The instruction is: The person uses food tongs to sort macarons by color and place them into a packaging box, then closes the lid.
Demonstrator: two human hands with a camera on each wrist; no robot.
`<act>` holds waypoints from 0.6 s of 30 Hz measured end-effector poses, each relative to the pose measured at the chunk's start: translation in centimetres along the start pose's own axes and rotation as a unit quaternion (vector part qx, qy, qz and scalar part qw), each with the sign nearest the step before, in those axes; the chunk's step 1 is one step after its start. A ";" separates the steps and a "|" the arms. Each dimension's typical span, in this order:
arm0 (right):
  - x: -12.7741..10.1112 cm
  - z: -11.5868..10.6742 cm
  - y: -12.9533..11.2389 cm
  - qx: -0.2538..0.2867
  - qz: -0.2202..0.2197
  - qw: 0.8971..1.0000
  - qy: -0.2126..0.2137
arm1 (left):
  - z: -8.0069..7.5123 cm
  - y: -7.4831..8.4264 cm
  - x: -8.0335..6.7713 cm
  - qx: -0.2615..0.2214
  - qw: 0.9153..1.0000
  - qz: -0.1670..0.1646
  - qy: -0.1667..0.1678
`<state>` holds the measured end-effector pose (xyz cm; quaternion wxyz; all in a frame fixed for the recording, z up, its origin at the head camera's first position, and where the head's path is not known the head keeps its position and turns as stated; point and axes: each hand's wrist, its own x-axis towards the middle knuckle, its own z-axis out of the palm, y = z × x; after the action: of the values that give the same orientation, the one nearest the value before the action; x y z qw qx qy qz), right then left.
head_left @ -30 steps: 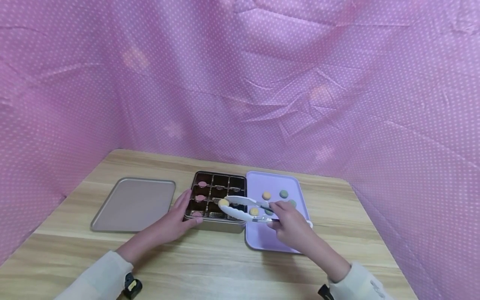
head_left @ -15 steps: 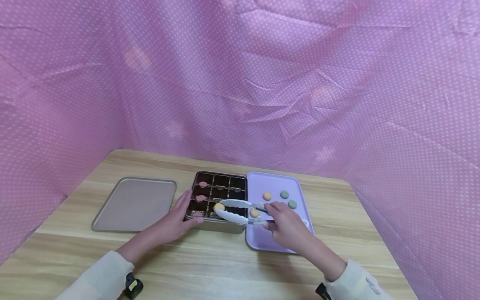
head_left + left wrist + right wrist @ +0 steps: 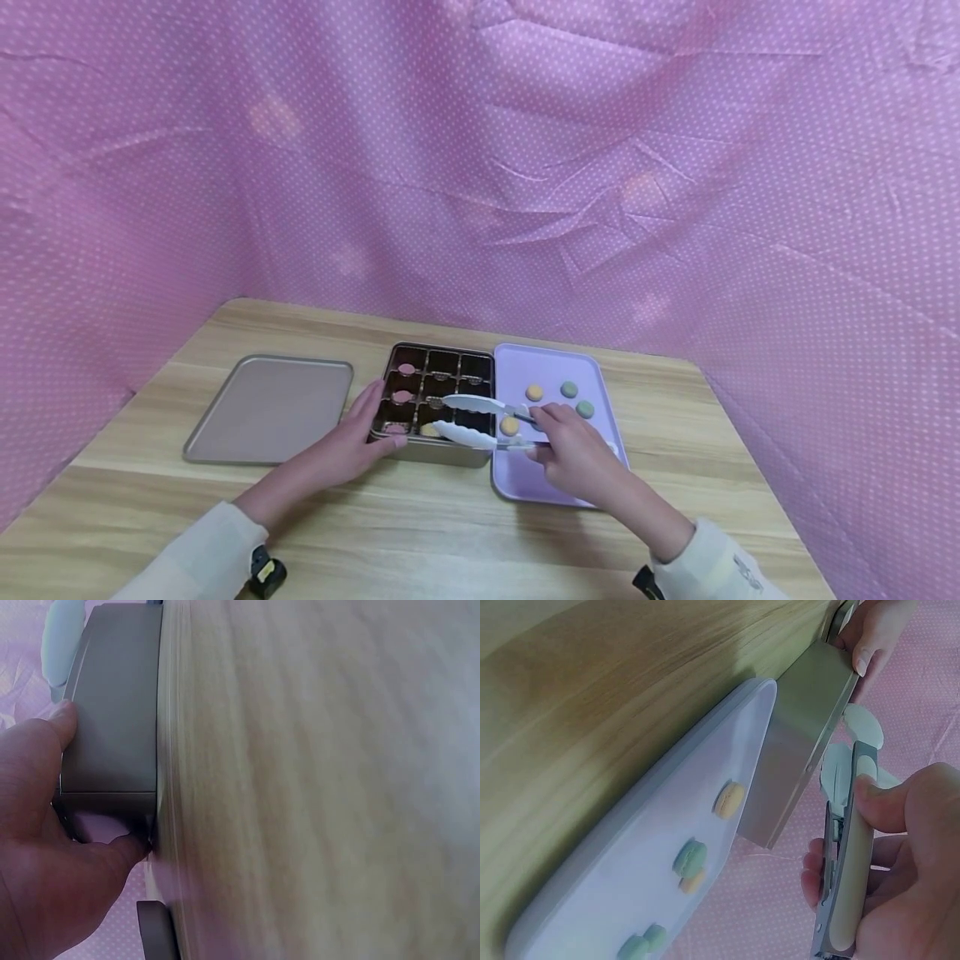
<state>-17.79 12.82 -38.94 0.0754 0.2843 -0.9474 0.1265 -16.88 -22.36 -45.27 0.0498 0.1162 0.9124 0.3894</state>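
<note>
- Lower centre of the frame, and our right hand point(image 3: 581, 446) grips the tongs point(image 3: 476, 403), long axis running sideways, white tips pointing left.
- Those tips stand apart, pinching nothing, over the divided tin point(image 3: 442, 452); the lower one sits right beside a yellow macaron point(image 3: 428, 430) in the tin's bottom-middle compartment.
- Our left hand point(image 3: 347, 442) clasps nothing: straight fingers along the tin's left side, thumb at its front rim.
- Over to the right, the lilac tray point(image 3: 532, 481) lies just beside the tin, and a second yellow macaron point(image 3: 510, 426) shows between the tong arms, right of the tips.
- Our right hand is clearly nearer that one; an orange macaron point(image 3: 534, 392) and a green macaron point(image 3: 569, 389) lie farther up the tray.
</note>
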 end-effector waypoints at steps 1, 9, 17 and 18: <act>0.0 0.0 0.0 0.001 0.000 1.000 -0.001 | 0.0 0.0 0.0 -0.001 1.000 0.000 0.000; -0.4 -0.3 0.3 0.005 -0.007 1.000 0.020 | 0.0 -0.1 0.0 0.000 1.000 0.001 -0.001; -1.3 -0.6 1.4 -0.001 0.010 0.999 0.040 | 0.0 -0.2 0.1 0.000 1.000 0.002 0.001; -1.5 -0.6 1.6 -0.002 0.013 0.999 0.042 | 0.0 -0.2 0.1 0.000 1.000 0.003 0.002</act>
<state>-17.43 15.09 -38.99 0.1141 0.2661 -0.9473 0.1374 -16.96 -22.43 -45.41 0.0474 0.1180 0.9121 0.3897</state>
